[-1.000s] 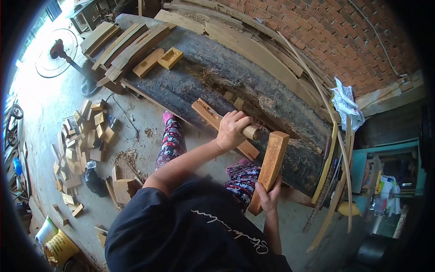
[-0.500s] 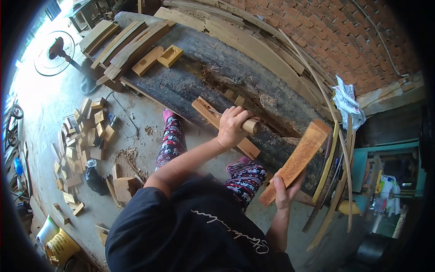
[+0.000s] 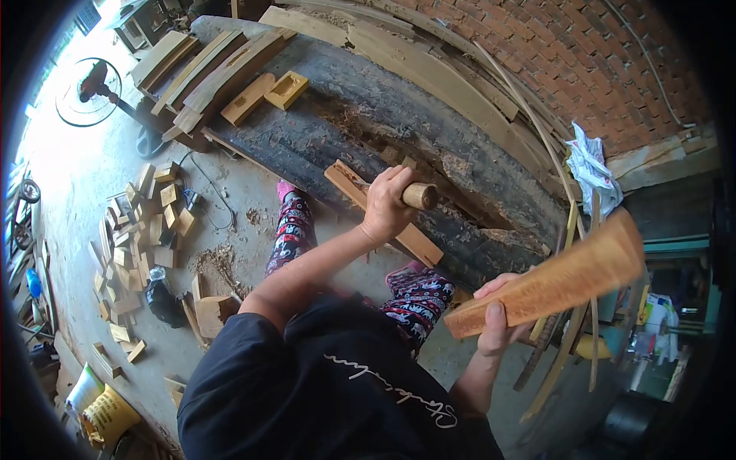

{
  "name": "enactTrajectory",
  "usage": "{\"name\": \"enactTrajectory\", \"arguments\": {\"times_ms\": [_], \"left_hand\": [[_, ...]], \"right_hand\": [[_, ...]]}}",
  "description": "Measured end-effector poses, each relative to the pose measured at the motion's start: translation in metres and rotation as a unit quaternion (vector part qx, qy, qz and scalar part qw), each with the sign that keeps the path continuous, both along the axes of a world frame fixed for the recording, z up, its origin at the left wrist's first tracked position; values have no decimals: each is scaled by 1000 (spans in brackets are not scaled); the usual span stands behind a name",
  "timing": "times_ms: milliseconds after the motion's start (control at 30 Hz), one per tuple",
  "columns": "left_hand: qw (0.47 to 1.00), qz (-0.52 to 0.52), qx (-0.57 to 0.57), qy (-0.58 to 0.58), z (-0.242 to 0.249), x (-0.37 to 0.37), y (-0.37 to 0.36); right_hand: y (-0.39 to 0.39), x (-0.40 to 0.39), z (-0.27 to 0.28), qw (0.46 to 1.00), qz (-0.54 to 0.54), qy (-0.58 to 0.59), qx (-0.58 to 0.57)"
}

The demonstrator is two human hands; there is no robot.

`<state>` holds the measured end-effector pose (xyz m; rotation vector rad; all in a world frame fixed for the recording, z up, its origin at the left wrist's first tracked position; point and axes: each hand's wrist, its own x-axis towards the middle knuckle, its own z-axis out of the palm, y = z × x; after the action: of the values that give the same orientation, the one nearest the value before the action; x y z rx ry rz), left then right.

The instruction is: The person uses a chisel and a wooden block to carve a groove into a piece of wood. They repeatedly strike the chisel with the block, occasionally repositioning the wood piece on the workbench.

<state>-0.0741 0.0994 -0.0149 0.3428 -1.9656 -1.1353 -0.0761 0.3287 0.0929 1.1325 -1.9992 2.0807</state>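
In the head view my left hand (image 3: 389,203) is wrapped round the wooden handle of a chisel (image 3: 419,196). Its metal blade slants down to the upper end of a narrow wood block (image 3: 421,244), where a hollow shows. The block lies along the near edge of a dark, rough wooden slab (image 3: 491,165). My right hand (image 3: 497,318) grips the narrow end of a flat wooden bat (image 3: 563,280), thumb on top. The bat is raised right of the slab, apart from the chisel, its far end blurred by motion.
Two hollowed wood blocks (image 3: 287,90) and stacked planks (image 3: 222,77) lie at the slab's far left. Several offcuts (image 3: 142,238) are heaped on the floor near a fan (image 3: 92,88). Long strips (image 3: 529,100) lean by the brick wall (image 3: 552,61).
The wooden bat in my right hand has swung up and to the right, away from the chisel. My left hand stays nearly in place on the chisel.
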Motion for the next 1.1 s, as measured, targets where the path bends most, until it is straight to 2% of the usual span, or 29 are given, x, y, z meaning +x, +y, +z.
{"name": "enactTrajectory", "arguments": {"times_ms": [67, 100, 133, 200, 267, 300, 333, 400, 433, 467, 533, 567, 633, 733, 800, 867, 967, 1067, 1100], "left_hand": [[1000, -5, 1, -4, -1, 2, 1], [1000, -3, -12, -5, -2, 3, 2], [1000, 0, -25, -5, -3, 3, 2], [998, 33, -55, -13, -11, 1, -1], [995, 18, -92, -23, -18, 3, 2], [996, 23, -89, -14, -20, 2, 3], [995, 33, -91, -12, -24, 0, 5], [996, 36, -85, 3, -22, -2, 5], [996, 37, -85, 3, -22, -2, 5], [996, 33, -80, -8, -23, -1, 5], [997, 28, -76, -15, -30, 0, 5], [990, 24, -129, -56, -43, 3, 2], [973, -13, -200, -114, -67, 6, -1], [966, -65, -233, -97, -60, 15, -4], [963, -63, -244, -93, -53, 15, -3], [976, -37, -213, -10, -43, 15, 1], [973, -43, -225, 27, -26, 12, 4], [972, -64, -222, 34, -14, 14, 4], [974, -54, -217, 28, -11, 16, 3]], "right_hand": [[16, -13, -31, 989, 65, 38, 127], [-1, 4, -39, 985, -3, -102, 139], [-21, -9, -34, 963, 41, 81, 252], [-19, -5, -40, 936, 34, -79, 342], [-19, -10, -18, 955, 19, -22, 296], [-14, -6, -5, 954, -3, -56, 294], [-10, -7, -13, 977, -24, -30, 211], [1, -5, -24, 991, 24, -92, 96], [-3, -13, -27, 994, 67, -12, 86], [-7, -12, -34, 994, 68, -11, 85], [-14, -9, -51, 950, 31, 28, 308], [-7, -10, -67, 926, 34, -95, 365], [3, -13, -73, 931, 30, -87, 354], [16, -7, -78, 933, 10, -88, 348], [16, -6, -89, 954, -35, -116, 275], [18, -2, -92, 956, -35, -114, 269], [20, 2, -100, 946, -40, -174, 269], [23, 1, -104, 933, -78, -161, 311], [26, -4, -103, 919, -99, -116, 364]]}}
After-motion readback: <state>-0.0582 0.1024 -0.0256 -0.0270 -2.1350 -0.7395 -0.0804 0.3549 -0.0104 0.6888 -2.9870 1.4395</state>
